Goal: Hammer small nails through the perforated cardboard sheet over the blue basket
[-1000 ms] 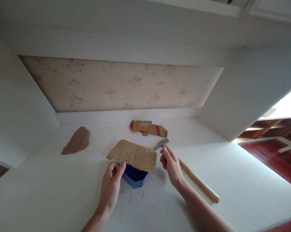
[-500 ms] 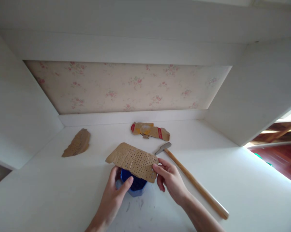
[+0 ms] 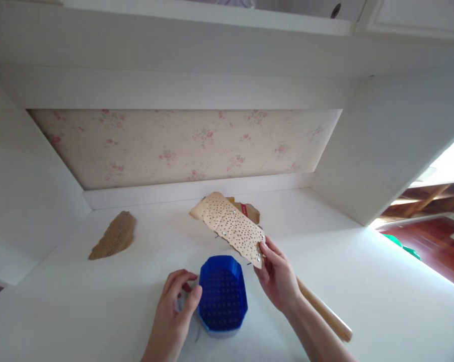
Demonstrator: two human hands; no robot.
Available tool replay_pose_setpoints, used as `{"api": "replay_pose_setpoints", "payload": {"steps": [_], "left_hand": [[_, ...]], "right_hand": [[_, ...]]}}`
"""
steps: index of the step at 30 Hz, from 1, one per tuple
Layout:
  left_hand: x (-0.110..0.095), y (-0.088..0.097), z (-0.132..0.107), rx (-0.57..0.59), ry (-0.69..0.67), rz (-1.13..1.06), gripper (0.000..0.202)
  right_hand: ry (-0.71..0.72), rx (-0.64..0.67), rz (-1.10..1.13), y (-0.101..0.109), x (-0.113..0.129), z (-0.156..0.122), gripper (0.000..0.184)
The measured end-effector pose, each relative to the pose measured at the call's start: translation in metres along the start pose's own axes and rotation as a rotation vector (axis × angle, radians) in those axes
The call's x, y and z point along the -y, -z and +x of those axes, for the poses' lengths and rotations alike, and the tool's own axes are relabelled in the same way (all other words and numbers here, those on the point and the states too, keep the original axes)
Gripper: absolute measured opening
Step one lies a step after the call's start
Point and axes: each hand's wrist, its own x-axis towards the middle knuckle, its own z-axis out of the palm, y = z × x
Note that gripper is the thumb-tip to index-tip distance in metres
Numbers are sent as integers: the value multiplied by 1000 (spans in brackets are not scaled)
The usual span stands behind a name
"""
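Observation:
My right hand pinches the right end of a piece of cardboard punched with many small holes. It is raised and slanted above the white surface, behind a blue plastic tub. Short dark slivers show by its lower edge; I cannot make out what they are. My left hand is beside the tub's left wall, fingers curved and apart, thumb close to the rim. The tub has rows of small dots on its bottom. A hammer's wooden handle lies partly behind my right forearm, its head hidden.
A torn brown cardboard scrap lies at the left. Another scrap with red tape is partly covered by the held cardboard. White side panels, a floral back wall and an overhead shelf enclose the surface.
My right hand has lifted the cardboard off the tub, away and to the right, uncovering the tub's inside. The left hand stays by the tub, its thumb off the opening. The camera view has shifted.

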Motion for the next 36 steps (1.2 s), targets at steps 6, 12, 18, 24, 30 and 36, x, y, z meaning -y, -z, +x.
{"api": "replay_pose_setpoints", "payload": {"steps": [6, 12, 18, 24, 30, 36], "left_hand": [[8, -6, 0, 58, 131, -114, 64], [19, -18, -6, 202, 124, -273, 79], [24, -20, -18, 187, 90, -262, 73], [34, -12, 7, 73, 221, -169, 63], [25, -32, 68, 212, 108, -284, 57], [25, -46, 85, 109, 100, -316, 53]], "right_hand": [[64, -51, -7, -2, -6, 6, 24], [54, -36, -47, -4, -15, 8, 27], [60, -48, -107, -5, -22, 11, 36], [38, -27, -150, -15, -38, 22, 43], [43, 166, -226, -39, -55, 48, 49], [15, 302, -271, -44, -76, 60, 54]]}}
